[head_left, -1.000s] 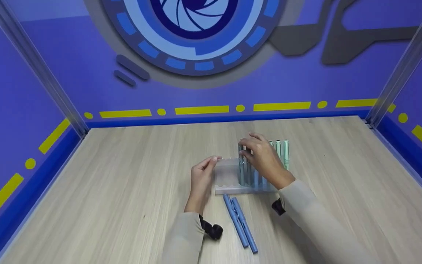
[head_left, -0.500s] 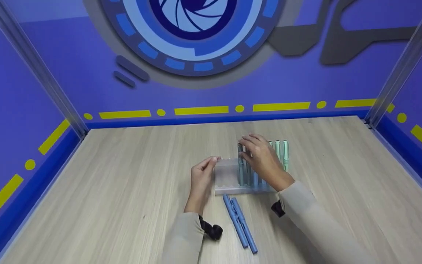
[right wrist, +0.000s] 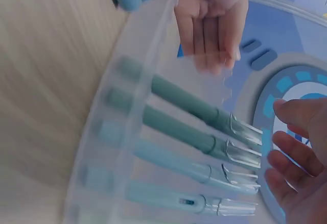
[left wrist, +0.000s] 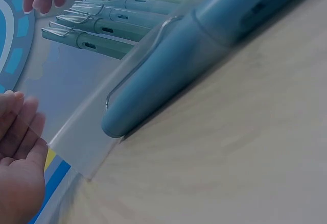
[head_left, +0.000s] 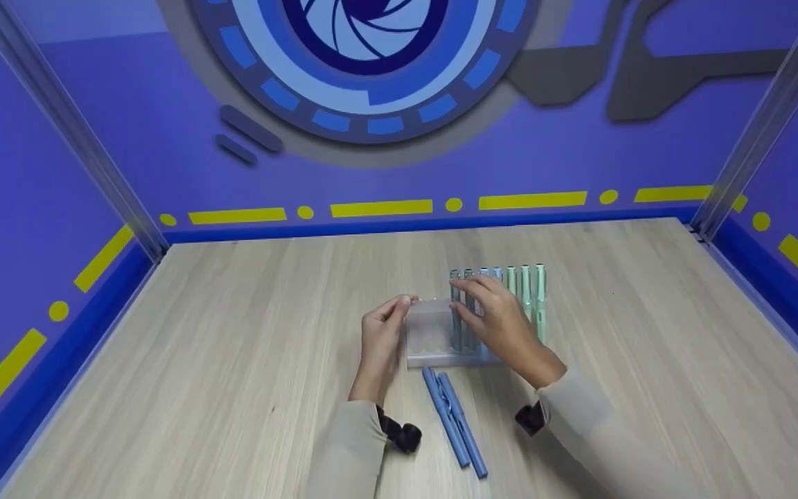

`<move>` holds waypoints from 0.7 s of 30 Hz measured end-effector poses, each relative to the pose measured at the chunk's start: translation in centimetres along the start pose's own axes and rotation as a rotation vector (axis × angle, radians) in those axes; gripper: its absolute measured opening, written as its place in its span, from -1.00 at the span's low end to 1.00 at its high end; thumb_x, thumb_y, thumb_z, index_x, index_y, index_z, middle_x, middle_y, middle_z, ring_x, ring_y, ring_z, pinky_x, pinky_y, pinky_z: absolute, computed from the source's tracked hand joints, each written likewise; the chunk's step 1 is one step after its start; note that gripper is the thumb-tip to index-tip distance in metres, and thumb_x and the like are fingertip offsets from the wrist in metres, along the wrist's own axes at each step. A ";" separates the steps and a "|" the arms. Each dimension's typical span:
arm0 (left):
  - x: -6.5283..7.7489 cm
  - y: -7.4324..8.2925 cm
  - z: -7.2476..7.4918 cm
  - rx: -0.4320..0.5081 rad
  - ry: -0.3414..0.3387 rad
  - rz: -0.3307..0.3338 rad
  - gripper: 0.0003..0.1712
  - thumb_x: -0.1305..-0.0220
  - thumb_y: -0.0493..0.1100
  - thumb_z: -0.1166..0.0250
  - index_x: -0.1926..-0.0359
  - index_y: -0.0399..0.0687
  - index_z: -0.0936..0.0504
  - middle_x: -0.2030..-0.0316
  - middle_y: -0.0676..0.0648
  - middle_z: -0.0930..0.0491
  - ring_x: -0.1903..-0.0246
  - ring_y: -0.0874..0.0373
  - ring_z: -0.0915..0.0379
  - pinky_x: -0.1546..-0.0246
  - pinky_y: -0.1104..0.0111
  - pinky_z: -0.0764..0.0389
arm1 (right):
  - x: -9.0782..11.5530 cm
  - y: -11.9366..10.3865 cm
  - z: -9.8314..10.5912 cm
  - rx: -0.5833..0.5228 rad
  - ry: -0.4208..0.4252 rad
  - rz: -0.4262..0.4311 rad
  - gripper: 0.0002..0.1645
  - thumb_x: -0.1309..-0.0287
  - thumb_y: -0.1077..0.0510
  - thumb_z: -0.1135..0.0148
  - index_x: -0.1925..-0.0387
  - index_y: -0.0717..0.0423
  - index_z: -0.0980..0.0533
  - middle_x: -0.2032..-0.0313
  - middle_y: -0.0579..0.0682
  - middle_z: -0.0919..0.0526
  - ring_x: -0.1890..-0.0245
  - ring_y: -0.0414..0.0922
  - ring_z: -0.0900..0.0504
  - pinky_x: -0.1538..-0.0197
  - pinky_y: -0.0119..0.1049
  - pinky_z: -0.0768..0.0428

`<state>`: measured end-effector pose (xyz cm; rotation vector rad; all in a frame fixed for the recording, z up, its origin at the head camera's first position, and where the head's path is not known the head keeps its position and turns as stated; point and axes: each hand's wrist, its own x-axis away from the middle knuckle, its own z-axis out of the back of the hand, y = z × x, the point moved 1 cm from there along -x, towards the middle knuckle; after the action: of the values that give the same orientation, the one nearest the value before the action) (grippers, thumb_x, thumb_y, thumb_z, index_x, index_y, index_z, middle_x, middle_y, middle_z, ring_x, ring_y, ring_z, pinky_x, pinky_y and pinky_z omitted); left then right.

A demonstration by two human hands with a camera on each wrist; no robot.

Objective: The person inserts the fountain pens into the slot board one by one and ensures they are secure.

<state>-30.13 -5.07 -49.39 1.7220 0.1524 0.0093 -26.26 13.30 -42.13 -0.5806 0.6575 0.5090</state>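
My left hand [head_left: 379, 339] pinches the upper left corner of a clear plastic pen stand [head_left: 429, 331]. Upright in its slots is a row of pens: dark green [left wrist: 102, 45] at the left end, blue [right wrist: 171, 157] in the middle, light green [head_left: 540, 298] at the right. My right hand [head_left: 504, 326] hovers before the row with loosely bent fingers; the right wrist view shows it holding nothing, apart from the pen clips. Two blue pens [head_left: 446, 417] lie side by side on the table in front of the stand, clips facing each other.
The stand rests on a wood-grain table [head_left: 233, 360]. Blue printed panels [head_left: 385, 180] enclose the back and sides, with metal posts [head_left: 752, 132] at the corners. Black wrist cameras [head_left: 402, 436] sit at both cuffs.
My right hand has drawn away from the pen tops, moving down and slightly right, and more caps now show. My left hand stays at the stand's corner. The two lying pens have not moved.
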 end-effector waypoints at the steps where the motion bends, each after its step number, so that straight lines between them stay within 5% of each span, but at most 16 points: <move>1: 0.0 0.0 0.0 -0.007 0.000 -0.002 -0.67 -0.35 -0.10 -0.21 0.05 -0.28 -0.67 0.10 -0.13 -0.71 -0.06 0.07 -0.56 -0.25 0.25 -0.47 | 0.3 -0.1 -0.1 -0.025 -0.011 -0.011 -0.61 -0.01 0.25 -0.43 0.05 0.13 -0.61 0.16 0.03 -0.66 0.11 -0.07 -0.64 0.03 -0.24 -0.68; 13: 0.0 -0.3 0.0 0.006 0.009 0.003 -0.67 -0.33 -0.06 -0.24 0.08 -0.22 -0.69 0.11 -0.09 -0.71 -0.03 0.13 -0.56 -0.23 0.27 -0.49 | 3.8 -0.6 -1.2 -0.313 -0.286 -0.142 -0.65 -0.01 0.33 -0.39 0.10 0.31 -0.60 0.32 0.12 -0.66 0.36 -0.03 -0.68 0.29 -0.27 -0.72; 21: 0.1 -0.2 0.0 0.020 -0.002 -0.009 -0.67 -0.33 -0.07 -0.23 0.08 -0.23 -0.69 0.12 -0.09 -0.71 -0.03 0.15 -0.56 -0.20 0.30 -0.51 | 5.2 -0.5 -1.3 -0.471 -0.585 -0.333 -0.43 -0.02 0.18 -0.42 -0.06 0.38 -0.50 0.31 0.09 -0.68 0.34 -0.10 -0.64 0.36 -0.46 -0.65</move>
<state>-30.06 -5.00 -49.60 1.7413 0.1591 -0.0002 -22.99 13.39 -46.35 -0.9142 -0.1273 0.4878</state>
